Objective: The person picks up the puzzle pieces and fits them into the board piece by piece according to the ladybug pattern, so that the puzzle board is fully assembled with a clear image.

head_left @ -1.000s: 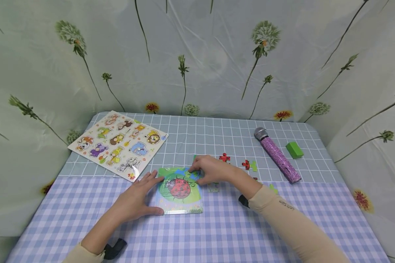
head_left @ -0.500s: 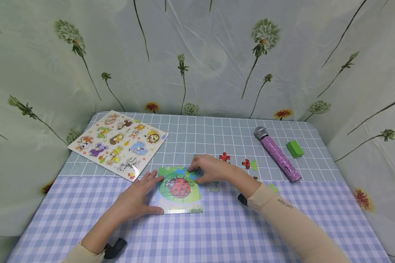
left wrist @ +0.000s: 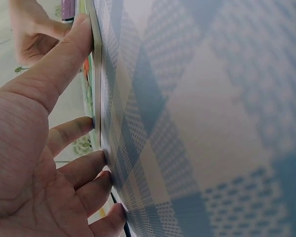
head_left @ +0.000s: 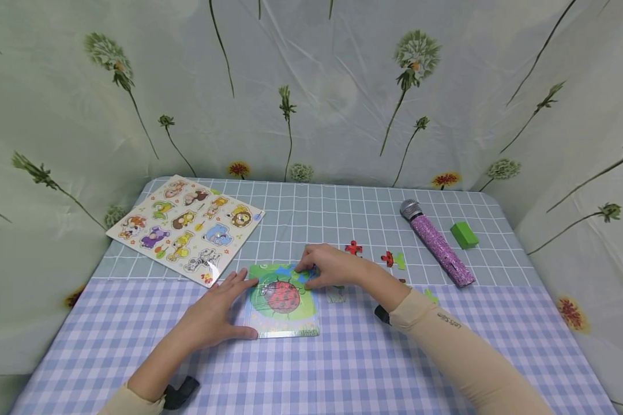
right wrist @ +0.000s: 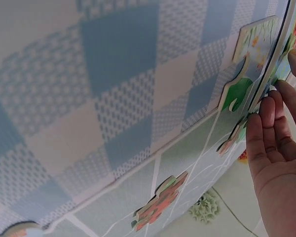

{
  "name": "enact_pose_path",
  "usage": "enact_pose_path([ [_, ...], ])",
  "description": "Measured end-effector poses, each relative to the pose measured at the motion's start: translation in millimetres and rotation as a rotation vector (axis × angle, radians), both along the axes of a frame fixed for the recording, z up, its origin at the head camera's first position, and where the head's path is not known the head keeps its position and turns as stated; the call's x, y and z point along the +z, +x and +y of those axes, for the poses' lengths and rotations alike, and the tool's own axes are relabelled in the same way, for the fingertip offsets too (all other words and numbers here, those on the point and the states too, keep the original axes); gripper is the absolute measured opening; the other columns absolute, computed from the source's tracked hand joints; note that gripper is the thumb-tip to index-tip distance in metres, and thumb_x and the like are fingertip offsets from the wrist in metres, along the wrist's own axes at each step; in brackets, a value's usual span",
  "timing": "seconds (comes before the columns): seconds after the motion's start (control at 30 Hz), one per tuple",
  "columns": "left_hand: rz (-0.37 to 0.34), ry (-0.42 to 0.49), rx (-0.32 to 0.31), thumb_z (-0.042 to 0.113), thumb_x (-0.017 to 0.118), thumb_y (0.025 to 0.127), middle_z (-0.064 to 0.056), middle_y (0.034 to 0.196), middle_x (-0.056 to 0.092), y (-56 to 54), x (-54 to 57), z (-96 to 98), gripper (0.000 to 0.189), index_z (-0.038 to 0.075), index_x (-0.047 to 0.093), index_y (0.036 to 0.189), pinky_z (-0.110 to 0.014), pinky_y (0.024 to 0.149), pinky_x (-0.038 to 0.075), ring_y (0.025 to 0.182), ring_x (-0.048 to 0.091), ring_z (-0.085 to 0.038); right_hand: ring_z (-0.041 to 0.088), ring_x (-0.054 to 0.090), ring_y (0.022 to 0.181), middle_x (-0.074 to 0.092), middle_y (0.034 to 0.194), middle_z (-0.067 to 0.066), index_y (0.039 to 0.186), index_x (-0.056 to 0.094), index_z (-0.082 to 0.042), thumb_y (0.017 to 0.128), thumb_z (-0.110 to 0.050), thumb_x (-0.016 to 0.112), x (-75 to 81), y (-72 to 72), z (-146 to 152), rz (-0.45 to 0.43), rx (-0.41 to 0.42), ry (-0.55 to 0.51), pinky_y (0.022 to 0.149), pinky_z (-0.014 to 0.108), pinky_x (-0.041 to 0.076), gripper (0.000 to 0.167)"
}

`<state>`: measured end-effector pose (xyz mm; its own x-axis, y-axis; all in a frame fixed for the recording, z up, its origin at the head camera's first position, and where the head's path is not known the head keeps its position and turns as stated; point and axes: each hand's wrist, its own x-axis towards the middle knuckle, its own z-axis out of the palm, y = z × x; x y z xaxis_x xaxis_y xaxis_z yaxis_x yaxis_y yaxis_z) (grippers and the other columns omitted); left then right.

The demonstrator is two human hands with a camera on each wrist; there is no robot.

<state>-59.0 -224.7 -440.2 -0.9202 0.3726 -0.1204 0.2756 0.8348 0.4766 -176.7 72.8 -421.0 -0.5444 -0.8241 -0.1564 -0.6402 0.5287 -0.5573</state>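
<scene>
A square ladybug jigsaw board (head_left: 282,331) lies near the middle of the table. My left hand (head_left: 213,314) rests spread at its left side, the thumb on the lower left corner and the index finger at the upper left edge. In the left wrist view, the left thumb (left wrist: 79,39) lies against the board's rim. Over the board's upper right corner, my right hand (head_left: 332,268) pinches a green puzzle piece (head_left: 301,276) between thumb and index finger. The right wrist view shows the other right fingers (right wrist: 269,111) beside the board's edge.
Loose puzzle pieces lie to the right, among them a red piece (head_left: 353,248), a red-and-green piece (head_left: 387,259) and a pale piece (head_left: 336,295). Farther right are a glittery purple microphone (head_left: 438,245) and a green block (head_left: 464,235). An animal puzzle board (head_left: 192,222) stands back left.
The right fingertips have shifted slightly with the green puzzle piece, the thumb edging left over the board. The left hand and the board have stayed in place.
</scene>
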Motion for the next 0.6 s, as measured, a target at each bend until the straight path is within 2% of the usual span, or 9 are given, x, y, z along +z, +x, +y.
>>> enact_pose_path([
  [0.27, 0.0, -0.002, 0.003, 0.056, 0.097, 0.07, -0.024, 0.17, 0.039, 0.1, 1.3, 0.6, 0.107, 0.013, 0.052, 0.158, -0.073, 0.124, 0.035, 0.158, 0.037, -0.051, 0.012, 0.066, 0.098, 0.072, 0.114, 0.005, 0.123, 0.08, -0.008, 0.094, -0.02, 0.085, -5.3, 1.4, -5, 0.078, -0.025, -0.016, 0.087, 0.023, 0.058, 0.032],
  [0.4, 0.001, 0.005, 0.004, 0.056, 0.097, 0.07, -0.024, 0.171, 0.039, 0.8, 0.4, -0.3, 0.107, 0.013, 0.052, 0.158, -0.074, 0.124, 0.034, 0.158, 0.036, -0.051, 0.013, 0.067, 0.099, 0.072, 0.115, 0.004, 0.124, 0.079, -0.009, 0.095, -0.022, 0.084, -4.5, 1.4, -4, 0.081, -0.04, -0.004, 0.088, 0.025, 0.059, 0.032],
  [0.6, 0.012, 0.01, -0.002, 0.056, 0.096, 0.07, -0.023, 0.171, 0.039, 1.3, -1.1, -1.1, 0.107, 0.014, 0.052, 0.158, -0.073, 0.125, 0.034, 0.158, 0.037, -0.05, 0.017, 0.065, 0.098, 0.069, 0.113, 0.005, 0.13, 0.076, -0.01, 0.099, -0.023, 0.08, -0.2, -6.1, 9, 0.109, -0.146, -0.008, 0.086, 0.029, 0.059, 0.034],
])
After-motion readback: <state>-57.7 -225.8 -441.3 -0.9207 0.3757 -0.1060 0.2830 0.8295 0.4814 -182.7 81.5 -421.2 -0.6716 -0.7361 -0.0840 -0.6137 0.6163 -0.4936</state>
